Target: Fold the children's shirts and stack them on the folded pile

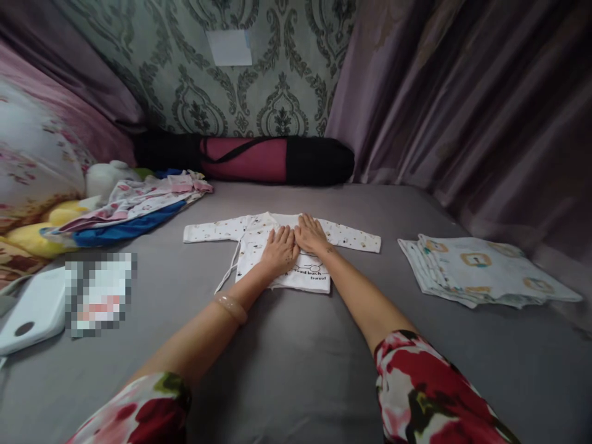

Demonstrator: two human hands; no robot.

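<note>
A small white baby shirt (259, 229) with tiny prints and long sleeves lies spread flat on the grey bed sheet (296, 345). My left hand (280, 249) rests flat on the shirt's middle, fingers stretched out and close together. Beside it, touching it, my right hand (311, 234) also lies flat on the shirt, fingers extended. Neither hand holds anything. A pale bangle (231, 306) sits on my left wrist. The shirt's tie strings (226, 275) trail off its left side.
A stack of folded white printed cloths (481, 269) lies at the right. A heap of clothes (134, 206) and pillows (32, 160) sits at the left, with a white device (32, 311) near the left edge. A rolled pink mat in a black bag (259, 159) lies against the wall; curtains (462, 111) hang at right.
</note>
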